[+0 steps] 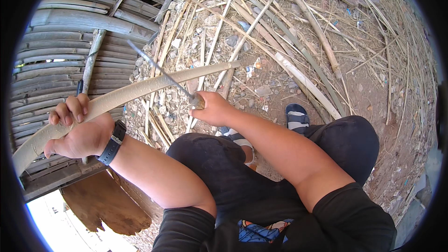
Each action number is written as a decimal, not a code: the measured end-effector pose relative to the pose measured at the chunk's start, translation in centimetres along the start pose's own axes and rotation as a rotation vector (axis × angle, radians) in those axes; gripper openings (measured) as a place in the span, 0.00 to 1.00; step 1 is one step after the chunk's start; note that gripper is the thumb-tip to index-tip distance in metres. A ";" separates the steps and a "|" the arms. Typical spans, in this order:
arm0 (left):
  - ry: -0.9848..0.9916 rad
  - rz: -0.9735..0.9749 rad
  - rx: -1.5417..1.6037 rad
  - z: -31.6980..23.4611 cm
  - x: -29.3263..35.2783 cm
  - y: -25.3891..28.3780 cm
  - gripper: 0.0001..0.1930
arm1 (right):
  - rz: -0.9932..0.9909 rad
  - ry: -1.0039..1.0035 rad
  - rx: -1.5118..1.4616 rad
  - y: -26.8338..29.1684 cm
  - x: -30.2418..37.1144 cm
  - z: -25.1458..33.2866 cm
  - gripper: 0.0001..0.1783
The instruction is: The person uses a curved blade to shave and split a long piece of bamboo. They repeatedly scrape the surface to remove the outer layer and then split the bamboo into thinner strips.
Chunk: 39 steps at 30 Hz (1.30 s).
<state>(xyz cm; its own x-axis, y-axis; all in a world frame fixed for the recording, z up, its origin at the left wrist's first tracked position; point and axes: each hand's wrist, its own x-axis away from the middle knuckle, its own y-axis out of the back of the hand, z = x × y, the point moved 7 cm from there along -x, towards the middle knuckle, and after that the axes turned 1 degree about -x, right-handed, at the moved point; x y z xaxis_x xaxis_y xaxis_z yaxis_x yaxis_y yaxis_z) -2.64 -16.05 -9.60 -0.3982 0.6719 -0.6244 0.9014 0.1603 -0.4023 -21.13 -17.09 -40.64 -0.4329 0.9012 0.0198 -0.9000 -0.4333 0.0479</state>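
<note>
A long pale bamboo strip (133,92) runs from the lower left rim up toward the middle. My left hand (86,133), wearing a dark wristwatch (113,143), is closed round it, palm turned up and fingertips curled over its edge. My right hand (215,109) grips the short wooden handle (198,101) of a knife with a narrow grey blade (156,65). The blade points up and left and crosses in front of the strip. Whether its edge touches the strip, I cannot tell.
A bamboo slat wall (70,28) stands at the left, with a torn brown sheet (107,203) below it. Split bamboo pieces (308,86) and a long pole (310,23) lie over ground strewn with stones and shavings. My sandalled foot (297,117) rests among them.
</note>
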 end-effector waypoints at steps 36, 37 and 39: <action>-0.010 -0.074 -0.033 -0.1 0.2 0.5 0.42 | 0.021 -0.138 0.136 1.6 0.9 -5.0 0.25; -0.003 -0.068 -0.032 0.1 0.0 0.4 0.42 | -0.035 -0.192 0.144 2.5 1.7 -8.1 0.24; -0.001 -0.082 -0.044 -0.2 -0.1 1.1 0.41 | -0.077 -0.654 -0.012 4.0 4.3 -11.4 0.20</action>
<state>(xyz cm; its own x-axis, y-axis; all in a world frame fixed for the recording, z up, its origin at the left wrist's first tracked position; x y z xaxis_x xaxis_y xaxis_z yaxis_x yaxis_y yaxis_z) -1.58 -15.78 -9.86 -0.4712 0.6544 -0.5914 0.8723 0.2466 -0.4222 -27.16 -14.93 -51.71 -0.2498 0.7442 0.6195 -0.9293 -0.3641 0.0626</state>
